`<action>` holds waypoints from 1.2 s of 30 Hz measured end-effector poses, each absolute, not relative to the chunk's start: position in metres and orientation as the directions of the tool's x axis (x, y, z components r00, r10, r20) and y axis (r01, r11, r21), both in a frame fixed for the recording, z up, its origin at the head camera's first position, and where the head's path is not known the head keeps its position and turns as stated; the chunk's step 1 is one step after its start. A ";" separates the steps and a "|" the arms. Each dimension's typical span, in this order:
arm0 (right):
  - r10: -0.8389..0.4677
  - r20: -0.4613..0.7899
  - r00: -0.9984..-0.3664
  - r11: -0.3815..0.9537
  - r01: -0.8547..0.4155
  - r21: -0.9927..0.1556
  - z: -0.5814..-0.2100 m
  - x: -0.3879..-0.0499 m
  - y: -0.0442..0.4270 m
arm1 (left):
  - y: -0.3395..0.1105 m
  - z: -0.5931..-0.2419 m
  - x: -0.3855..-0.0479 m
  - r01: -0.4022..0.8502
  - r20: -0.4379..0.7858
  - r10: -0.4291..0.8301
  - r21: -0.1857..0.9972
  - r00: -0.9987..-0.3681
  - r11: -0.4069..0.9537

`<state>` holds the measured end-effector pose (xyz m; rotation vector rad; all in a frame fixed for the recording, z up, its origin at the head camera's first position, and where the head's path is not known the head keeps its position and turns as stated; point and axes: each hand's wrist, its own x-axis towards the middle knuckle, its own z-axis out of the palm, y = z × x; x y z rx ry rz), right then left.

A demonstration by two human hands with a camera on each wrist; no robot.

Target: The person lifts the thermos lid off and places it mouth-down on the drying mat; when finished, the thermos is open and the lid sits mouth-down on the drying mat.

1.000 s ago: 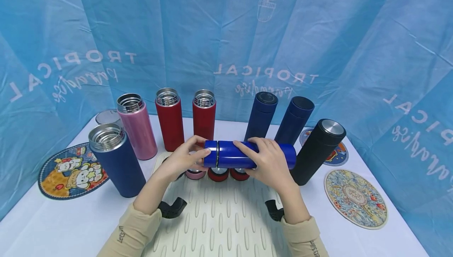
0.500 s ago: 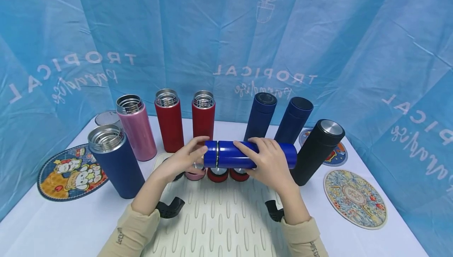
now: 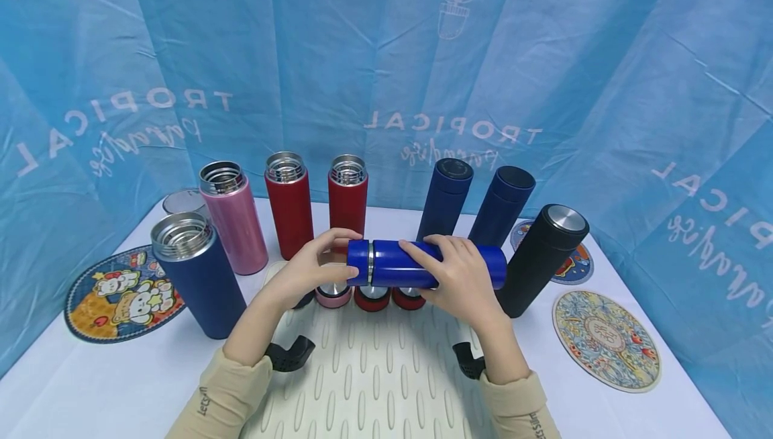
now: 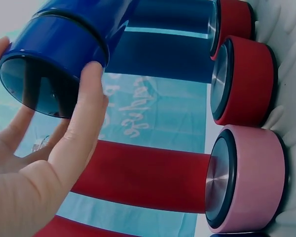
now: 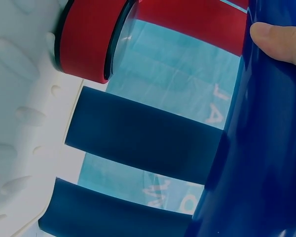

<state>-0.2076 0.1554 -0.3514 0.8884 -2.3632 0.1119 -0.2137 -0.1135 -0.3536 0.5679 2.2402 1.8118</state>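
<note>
A shiny blue thermos (image 3: 398, 271) lies sideways in the air above the ribbed cream mat, its lid end pointing left. My right hand (image 3: 461, 281) grips the body from above, and its thumb lies along the blue surface in the right wrist view. My left hand (image 3: 302, 274) holds the blue lid (image 4: 59, 44) with fingertips spread around its rim. A silver ring shows between lid and body. Beneath the thermos, a pink lid (image 3: 333, 298) and two red lids, one red lid (image 3: 371, 301) nearer the left, stand in a row. A dark lid is partly hidden by my left hand.
Lidless thermoses stand on the left: navy (image 3: 202, 284), pink (image 3: 238, 231) and two red, including one red thermos (image 3: 291, 217). Capped ones stand on the right: two navy, one a navy thermos (image 3: 445, 201), and a black thermos (image 3: 537, 264). Round mats lie at both sides.
My left fingers have shifted around the lid and are now spread wider at its end. The thermos and my right hand have stayed almost in place.
</note>
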 end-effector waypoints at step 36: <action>-0.557 0.572 -0.603 0.780 -0.616 0.109 -0.350 -0.207 0.156 | -0.113 -0.353 -0.213 0.184 0.095 0.418 0.967 -0.903 0.178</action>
